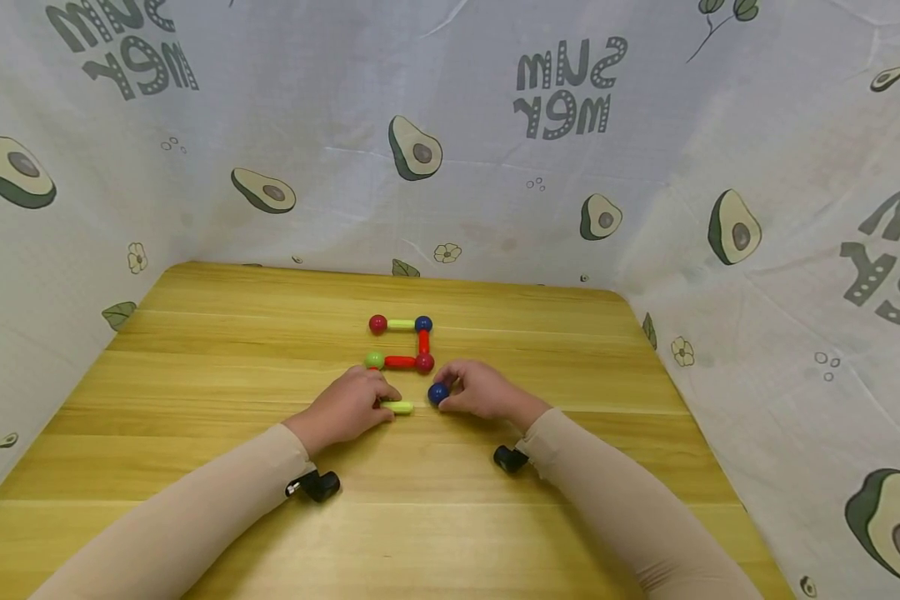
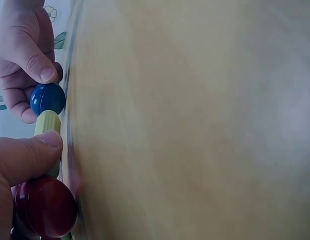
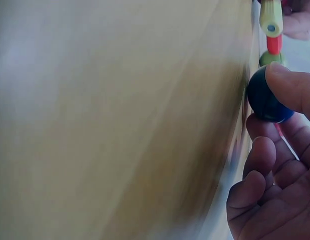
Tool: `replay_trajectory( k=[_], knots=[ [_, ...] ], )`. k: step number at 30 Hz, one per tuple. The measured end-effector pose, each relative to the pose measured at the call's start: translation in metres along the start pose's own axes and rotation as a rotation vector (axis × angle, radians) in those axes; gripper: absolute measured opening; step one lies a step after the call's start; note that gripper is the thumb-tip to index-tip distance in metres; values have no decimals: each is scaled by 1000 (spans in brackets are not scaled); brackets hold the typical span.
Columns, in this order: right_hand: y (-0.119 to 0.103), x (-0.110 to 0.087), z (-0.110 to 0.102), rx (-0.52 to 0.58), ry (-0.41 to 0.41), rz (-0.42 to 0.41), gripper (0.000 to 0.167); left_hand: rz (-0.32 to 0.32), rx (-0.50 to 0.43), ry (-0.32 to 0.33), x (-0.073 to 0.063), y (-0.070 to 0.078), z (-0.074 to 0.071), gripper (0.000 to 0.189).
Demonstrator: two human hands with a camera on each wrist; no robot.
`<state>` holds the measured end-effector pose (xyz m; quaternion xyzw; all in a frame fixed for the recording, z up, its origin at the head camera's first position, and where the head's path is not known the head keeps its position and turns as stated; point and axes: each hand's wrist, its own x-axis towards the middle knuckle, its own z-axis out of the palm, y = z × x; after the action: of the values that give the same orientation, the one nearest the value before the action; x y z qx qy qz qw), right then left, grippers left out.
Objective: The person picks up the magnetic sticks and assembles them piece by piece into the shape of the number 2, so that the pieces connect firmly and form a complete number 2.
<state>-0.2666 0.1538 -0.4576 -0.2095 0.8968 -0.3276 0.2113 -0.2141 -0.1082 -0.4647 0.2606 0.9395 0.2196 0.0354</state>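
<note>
My left hand (image 1: 351, 403) pinches a yellow-green rod (image 1: 401, 407) between thumb and fingers. Beside that thumb, the left wrist view shows a dark red ball (image 2: 48, 206) at the rod's near end. A blue ball (image 1: 438, 393) is pinched by my right hand (image 1: 486, 392), a small gap from the rod's free end. In the right wrist view a round grey spot marks that rod end (image 3: 271, 28). Beyond the hands lies a joined chain of balls and rods, with a green ball (image 1: 375, 360) and a red rod (image 1: 401, 362) nearest the left hand, which hides part of it.
The chain continues through a red ball (image 1: 424, 362), an upright-running red rod (image 1: 423, 342), another blue ball (image 1: 423, 324), a yellow-green rod and a far red ball (image 1: 377, 324). It lies on a wooden table (image 1: 570, 350), with a printed cloth (image 1: 487, 192) hanging behind and beside.
</note>
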Motion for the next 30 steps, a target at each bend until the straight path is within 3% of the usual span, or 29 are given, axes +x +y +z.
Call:
replay_trajectory(
  k=[30],
  knots=[
    [-12, -1, 12, 30, -52, -27, 25, 6, -21, -4, 9, 2, 0, 25]
  ],
)
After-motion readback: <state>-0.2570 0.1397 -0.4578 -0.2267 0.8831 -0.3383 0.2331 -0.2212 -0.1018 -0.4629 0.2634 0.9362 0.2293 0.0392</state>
